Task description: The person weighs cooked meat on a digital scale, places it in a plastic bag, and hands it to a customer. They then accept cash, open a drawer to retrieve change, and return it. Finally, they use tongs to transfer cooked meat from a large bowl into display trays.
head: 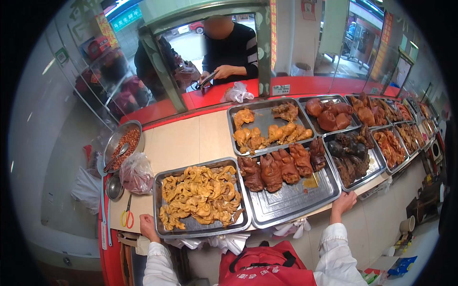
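My left hand (149, 227) rests with curled fingers at the counter's front edge, against the near left corner of a steel tray of yellow-brown cooked intestines (200, 196). Scissors (127, 216) with one yellow and one red handle lie just left of it. On the other side, my right hand (344, 202) is at the counter edge by the near right corner of a second steel tray (286, 207). Braised pig trotters (272, 173) line the far side of that tray, and its near part is bare metal. Whether either hand grips the edge is hard to see.
Behind stand trays of chicken pieces (282, 132) and braised meat (331, 116); more trays run right. A steel bowl of peanuts (130, 139) with a spoon and a plastic bag (136, 173) are at left. A person (230, 50) stands beyond the serving window, holding a dark item (207, 79).
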### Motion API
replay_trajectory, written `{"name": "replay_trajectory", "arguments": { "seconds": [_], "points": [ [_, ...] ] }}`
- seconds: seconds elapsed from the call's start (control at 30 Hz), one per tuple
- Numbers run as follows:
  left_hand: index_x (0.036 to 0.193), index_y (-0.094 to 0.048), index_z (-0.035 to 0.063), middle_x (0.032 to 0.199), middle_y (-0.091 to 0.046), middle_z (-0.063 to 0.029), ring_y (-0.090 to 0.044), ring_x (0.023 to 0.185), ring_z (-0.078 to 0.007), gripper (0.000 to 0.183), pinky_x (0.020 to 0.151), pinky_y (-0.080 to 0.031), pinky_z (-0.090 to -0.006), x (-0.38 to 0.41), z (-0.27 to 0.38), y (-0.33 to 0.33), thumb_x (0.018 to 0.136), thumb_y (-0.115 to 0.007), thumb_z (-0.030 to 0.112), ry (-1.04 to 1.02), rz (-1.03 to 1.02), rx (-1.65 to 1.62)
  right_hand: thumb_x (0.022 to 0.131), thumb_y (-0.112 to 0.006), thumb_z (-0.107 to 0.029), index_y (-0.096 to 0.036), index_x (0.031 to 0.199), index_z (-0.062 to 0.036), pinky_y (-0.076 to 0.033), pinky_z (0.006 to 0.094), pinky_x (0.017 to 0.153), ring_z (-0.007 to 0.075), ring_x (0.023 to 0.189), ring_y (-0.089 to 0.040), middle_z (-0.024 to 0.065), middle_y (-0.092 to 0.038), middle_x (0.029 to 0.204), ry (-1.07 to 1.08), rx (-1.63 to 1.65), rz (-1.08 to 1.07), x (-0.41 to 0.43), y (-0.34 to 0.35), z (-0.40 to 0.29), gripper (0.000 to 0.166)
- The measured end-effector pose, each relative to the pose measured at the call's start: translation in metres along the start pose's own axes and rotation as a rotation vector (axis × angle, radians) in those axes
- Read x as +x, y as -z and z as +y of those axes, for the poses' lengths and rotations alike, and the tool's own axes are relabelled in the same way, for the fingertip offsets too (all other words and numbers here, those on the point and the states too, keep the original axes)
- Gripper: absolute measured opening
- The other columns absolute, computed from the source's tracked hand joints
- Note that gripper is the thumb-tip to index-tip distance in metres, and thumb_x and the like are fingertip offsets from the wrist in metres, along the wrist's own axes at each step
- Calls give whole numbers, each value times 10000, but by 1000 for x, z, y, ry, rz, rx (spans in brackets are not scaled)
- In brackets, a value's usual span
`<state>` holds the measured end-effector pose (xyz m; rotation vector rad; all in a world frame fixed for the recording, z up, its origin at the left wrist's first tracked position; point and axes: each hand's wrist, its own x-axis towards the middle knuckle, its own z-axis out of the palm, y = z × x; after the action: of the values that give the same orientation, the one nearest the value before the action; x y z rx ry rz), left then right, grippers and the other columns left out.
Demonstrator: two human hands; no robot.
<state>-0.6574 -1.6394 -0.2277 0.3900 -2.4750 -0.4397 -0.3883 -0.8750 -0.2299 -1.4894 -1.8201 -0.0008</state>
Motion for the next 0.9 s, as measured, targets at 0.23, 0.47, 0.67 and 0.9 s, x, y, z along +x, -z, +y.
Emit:
{"name": "replay_trajectory", "arguments": {
  "seconds": [0.23, 0.47, 0.67, 0.9],
  "points": [
    [915, -608, 154, 705, -648, -84, -639, 633, -332, 153, 549, -479, -463, 2, -6, 0, 923, -654, 300, 3, 19, 33, 882, -604, -151, -605, 988, -28, -453, 504, 876, 384, 1065, -546, 111, -618, 1142, -21, 4, -15, -1, 0, -5, 162],
    [913, -610, 155, 707, -652, -84, -646, 638, -334, 159, 543, -480, -465, 3, -11, -8, 916, -658, 307, -5, 32, 55, 887, -613, -155, -601, 961, -34, -452, 504, 870, 385, 1050, -546, 112, -618, 1113, -12, 0, -1, -1, 0, -3, 142],
    [920, -607, 156, 703, -649, -83, -643, 633, -334, 160, 539, -478, -468, 4, -20, -12, 910, -662, 305, -11, 17, 3, 893, -611, -161, -601, 964, -34, -454, 502, 879, 382, 1068, -543, 108, -618, 1130, -15, -5, -6, -1, 3, -7, 146],
    [915, -605, 153, 691, -639, -84, -635, 623, -335, 158, 539, -474, -466, 2, -17, -10, 915, -660, 301, -28, 40, 72, 894, -605, -165, -598, 967, -33, -455, 503, 880, 385, 1076, -540, 114, -617, 1140, -39, -10, -45, -1, 5, -8, 151]
  ]
}}
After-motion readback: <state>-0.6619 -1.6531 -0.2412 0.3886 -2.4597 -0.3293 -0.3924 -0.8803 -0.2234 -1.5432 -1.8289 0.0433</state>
